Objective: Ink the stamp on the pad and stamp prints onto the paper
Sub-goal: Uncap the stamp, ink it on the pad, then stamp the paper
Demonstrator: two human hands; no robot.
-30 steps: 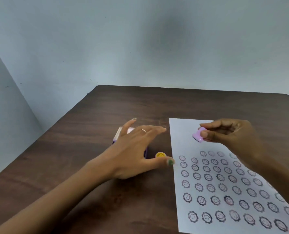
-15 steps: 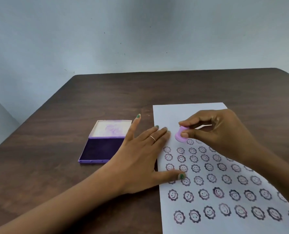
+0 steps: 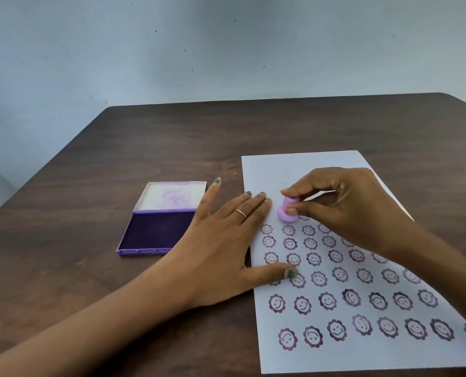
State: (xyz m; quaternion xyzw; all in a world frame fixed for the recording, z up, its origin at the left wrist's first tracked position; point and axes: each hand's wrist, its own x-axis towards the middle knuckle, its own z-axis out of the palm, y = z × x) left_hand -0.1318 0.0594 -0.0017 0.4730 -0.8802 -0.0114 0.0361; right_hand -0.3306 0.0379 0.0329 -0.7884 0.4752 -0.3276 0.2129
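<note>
On the dark table [image 3: 172,137] the paper [image 3: 302,170] lay pinned at its left edge by the flat left hand [image 3: 221,246], fingers spread. If that hand eased, the sheet could have slid and smeared. The right hand [image 3: 346,208] had its fingers clamped on the lilac stamp [image 3: 287,213] at the far row; tilted, it risked a partial print.

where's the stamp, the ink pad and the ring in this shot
stamp [image 3: 286,213]: head view, on its lilac body below the pinching fingers
ink pad [image 3: 157,231]: head view, on the dark inked surface
ring [image 3: 241,213]: head view, on the thin band across a left-hand finger
</note>
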